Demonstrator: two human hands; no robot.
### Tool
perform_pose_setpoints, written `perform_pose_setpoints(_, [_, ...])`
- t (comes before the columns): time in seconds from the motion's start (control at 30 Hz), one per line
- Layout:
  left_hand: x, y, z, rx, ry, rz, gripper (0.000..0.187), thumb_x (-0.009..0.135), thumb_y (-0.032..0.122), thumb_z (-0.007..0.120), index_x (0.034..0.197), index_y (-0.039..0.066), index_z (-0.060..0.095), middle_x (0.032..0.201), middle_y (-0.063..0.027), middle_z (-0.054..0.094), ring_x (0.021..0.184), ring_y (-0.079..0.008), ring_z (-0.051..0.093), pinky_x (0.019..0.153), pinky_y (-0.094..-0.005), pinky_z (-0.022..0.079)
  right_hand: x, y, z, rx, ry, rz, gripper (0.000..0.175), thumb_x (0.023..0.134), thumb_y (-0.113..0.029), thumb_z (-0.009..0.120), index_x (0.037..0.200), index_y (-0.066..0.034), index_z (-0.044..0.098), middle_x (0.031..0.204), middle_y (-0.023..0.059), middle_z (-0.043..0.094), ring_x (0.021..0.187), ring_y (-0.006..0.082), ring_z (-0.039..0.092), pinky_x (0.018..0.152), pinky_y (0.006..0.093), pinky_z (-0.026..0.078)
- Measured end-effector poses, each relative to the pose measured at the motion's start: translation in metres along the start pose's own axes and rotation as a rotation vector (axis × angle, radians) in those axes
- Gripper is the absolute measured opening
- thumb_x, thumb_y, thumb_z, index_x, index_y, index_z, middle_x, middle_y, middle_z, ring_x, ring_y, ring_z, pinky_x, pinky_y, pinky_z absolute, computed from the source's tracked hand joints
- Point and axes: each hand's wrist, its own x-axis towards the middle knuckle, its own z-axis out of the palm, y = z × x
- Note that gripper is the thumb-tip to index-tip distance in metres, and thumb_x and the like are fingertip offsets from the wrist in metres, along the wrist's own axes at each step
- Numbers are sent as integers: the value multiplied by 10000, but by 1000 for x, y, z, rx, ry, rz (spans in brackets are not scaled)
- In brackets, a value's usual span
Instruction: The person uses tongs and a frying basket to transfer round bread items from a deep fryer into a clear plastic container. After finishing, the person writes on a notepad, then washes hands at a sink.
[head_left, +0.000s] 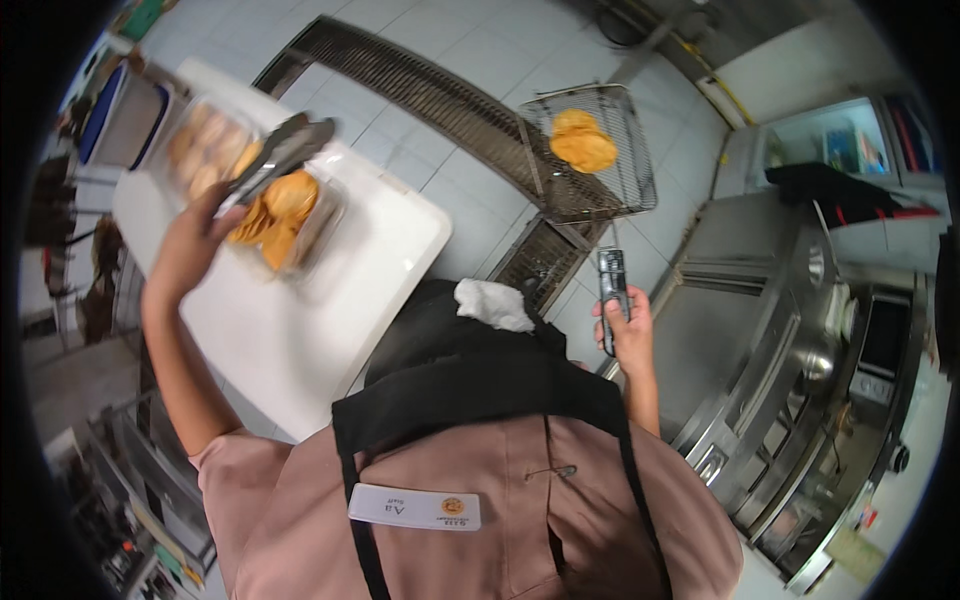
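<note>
Metal tongs (281, 150) with dark tips are gripped in my left hand (191, 240), their tips over the white table (375, 232). Just beneath and beside them is a clear plastic container (319, 236) of golden fried puffed rounds (291, 196). Behind it lies another clear container (210, 142) with paler round pieces, partly blurred. My right hand (628, 326) grips the black handle (613, 281) of a wire fry basket (634, 165). Golden fried pieces (583, 142) lie in the basket, which I hold out above the floor.
A floor drain grate (427, 90) crosses the tiled floor beneath the basket. On the right are stainless steel kitchen units (712, 330) and a microwave (883, 337). A blue-rimmed plastic bin (127, 116) stands beyond the table at far left. White crumpled cloth or paper (495, 304) rests at my black apron.
</note>
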Motion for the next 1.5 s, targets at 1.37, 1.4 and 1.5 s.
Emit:
perform_pose_setpoints(1.37, [-14, -21, -44, -73, -102, -192, 256, 872, 235, 653, 994, 13, 682, 665, 16, 563, 608, -81, 472, 556, -247, 414, 11, 9, -20, 24, -52, 3, 294, 934, -182, 562, 1134, -82, 371, 834, 126, 590, 493, 143, 525, 390, 254, 423])
perform_pose_setpoints(1.4, [-27, -52, -47, -113, -141, -282, 236, 871, 229, 652, 980, 23, 687, 658, 19, 559, 601, -75, 477, 547, -246, 414, 10, 6, -16, 17, -39, 2, 287, 934, -180, 561, 1126, -80, 373, 835, 125, 587, 492, 142, 524, 390, 253, 421])
perform_pose_setpoints(1.5, [-70, -111, -46, -166, -203, -577, 178, 867, 210, 649, 900, 39, 687, 626, 31, 536, 575, -62, 480, 522, -237, 400, 13, 3, -17, 6, -33, -8, 267, 935, -174, 557, 1108, -75, 380, 835, 119, 580, 490, 140, 523, 390, 250, 417])
